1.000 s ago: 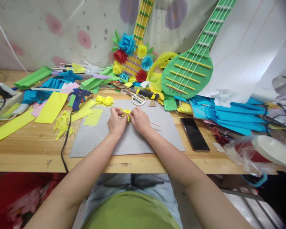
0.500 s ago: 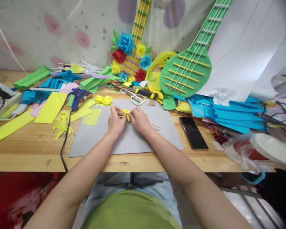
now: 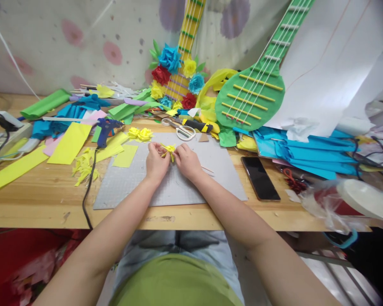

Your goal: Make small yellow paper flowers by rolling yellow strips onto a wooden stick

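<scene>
A small yellow paper flower (image 3: 169, 149) is pinched between my hands above the grey cutting mat (image 3: 121, 191). My left hand (image 3: 157, 162) is closed on its left side, where a thin strip or stem shows by the fingers. From the right, my right hand (image 3: 187, 160) is closed with its fingertips on the petals. Part of the flower is hidden behind the fingers. A thin wooden stick (image 3: 207, 169) lies on the mat by my right hand. Finished yellow paper flowers (image 3: 140, 134) rest at the mat's far left edge.
Left of the mat are a blue glue gun (image 3: 106, 131) with a black cord, yellow paper pieces (image 3: 125, 156) and yellow scraps (image 3: 84, 167). Scissors (image 3: 185, 133) lie behind my hands. A phone (image 3: 260, 178) is at right. A green paper instrument (image 3: 250, 100) leans at the back.
My fingers shift slightly on the yellow paper flower, and its petals look a little more spread. The camera view sways slightly; everything else stays in place.
</scene>
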Demonstrator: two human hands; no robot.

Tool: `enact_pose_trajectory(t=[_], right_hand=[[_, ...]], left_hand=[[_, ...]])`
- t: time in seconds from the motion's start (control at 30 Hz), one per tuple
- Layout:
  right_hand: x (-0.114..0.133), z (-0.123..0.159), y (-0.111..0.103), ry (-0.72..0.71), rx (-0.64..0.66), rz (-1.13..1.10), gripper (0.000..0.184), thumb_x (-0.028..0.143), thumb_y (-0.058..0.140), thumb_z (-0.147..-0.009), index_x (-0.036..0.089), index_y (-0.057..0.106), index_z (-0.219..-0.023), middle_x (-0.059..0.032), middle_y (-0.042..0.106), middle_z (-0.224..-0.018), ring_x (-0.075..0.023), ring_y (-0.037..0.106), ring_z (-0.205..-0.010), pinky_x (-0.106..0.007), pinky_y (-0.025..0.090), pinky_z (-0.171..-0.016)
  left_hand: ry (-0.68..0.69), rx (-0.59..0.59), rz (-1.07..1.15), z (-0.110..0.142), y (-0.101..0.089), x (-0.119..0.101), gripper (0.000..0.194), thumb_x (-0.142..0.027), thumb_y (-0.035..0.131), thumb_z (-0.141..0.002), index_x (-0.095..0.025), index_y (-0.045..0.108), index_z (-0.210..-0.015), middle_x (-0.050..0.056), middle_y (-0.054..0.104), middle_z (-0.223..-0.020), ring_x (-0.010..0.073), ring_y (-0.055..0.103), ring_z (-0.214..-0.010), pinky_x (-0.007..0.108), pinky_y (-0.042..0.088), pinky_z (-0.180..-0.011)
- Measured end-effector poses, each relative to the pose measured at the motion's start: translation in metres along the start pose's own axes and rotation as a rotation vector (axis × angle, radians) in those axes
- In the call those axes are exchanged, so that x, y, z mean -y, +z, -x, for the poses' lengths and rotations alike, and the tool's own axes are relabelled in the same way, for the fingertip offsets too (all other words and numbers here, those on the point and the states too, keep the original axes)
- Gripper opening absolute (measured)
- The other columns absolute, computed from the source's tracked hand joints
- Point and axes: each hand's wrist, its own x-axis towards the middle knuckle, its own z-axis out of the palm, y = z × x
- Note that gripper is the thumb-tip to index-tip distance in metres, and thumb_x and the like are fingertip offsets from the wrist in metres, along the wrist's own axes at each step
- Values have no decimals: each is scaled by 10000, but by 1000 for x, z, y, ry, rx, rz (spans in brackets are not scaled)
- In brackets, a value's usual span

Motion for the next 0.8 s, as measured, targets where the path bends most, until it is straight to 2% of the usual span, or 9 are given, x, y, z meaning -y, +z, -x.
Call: enact_pose_trajectory(t=[0.27,0.57,0.8], right_hand=[[-1,1,5,-63,15,47,191,244,363,-874,174,533,-821,-49,515,-873,-130,487,-737,-226,338,-635],[4,-1,1,-39,18,65,160,227,382,-864,172,532,-851,-59,533,-898,-139,494,-750,-230,347,-627],[8,0,-2,-16,24,119,144,222,400,-855,167,533,-860,-62,547,-897,-145,508,-737,-231,347,-604]], left_hand=[[40,-38,-162,2,-3,2,384,-167,569,-627,-222,349,-937,-39,560,-666,120,572,-635,229,392,-617],[-28,-74,-86,1,-2,-2,356,-160,574,-618,-224,353,-890,-40,546,-681,112,560,-644,227,392,-634],[-16,-75,-68,-1,-1,1,325,-147,564,-631,-220,349,-863,-43,519,-678,98,541,-627,224,393,-629]])
